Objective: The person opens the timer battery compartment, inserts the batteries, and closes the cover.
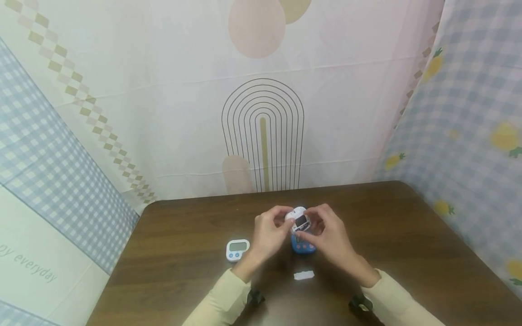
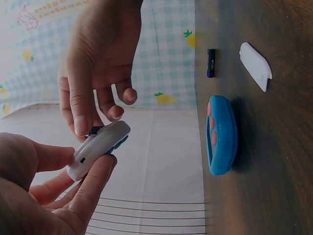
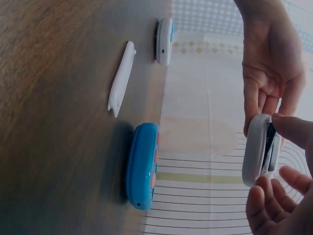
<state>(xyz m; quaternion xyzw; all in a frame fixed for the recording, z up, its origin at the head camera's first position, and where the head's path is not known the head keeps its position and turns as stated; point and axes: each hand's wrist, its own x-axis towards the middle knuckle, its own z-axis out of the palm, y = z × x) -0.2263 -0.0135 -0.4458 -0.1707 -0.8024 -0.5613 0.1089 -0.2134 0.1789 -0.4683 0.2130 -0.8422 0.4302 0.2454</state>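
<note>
My left hand point(image 1: 268, 233) grips a white digital timer point(image 1: 297, 213) by its edge, back side up, with the battery compartment point(image 1: 301, 221) uncovered. My right hand point(image 1: 332, 235) has its fingertips at that compartment, pinching a dark battery point(image 2: 95, 130) that is partly hidden by fingers. In the right wrist view, one fingertip touches the upper end of the dark slot point(image 3: 270, 134), while other fingers are at the timer's lower end. Under the hands stands a blue timer point(image 1: 302, 246) with pink buttons. A white battery cover point(image 1: 303, 275) lies nearer me.
A second white timer point(image 1: 238, 250) with blue buttons lies left, beside my left wrist. A loose black battery point(image 2: 211, 62) rests on the brown table point(image 1: 183, 290) near the blue timer. Patterned cloth point(image 1: 183, 113) hangs behind and at both sides.
</note>
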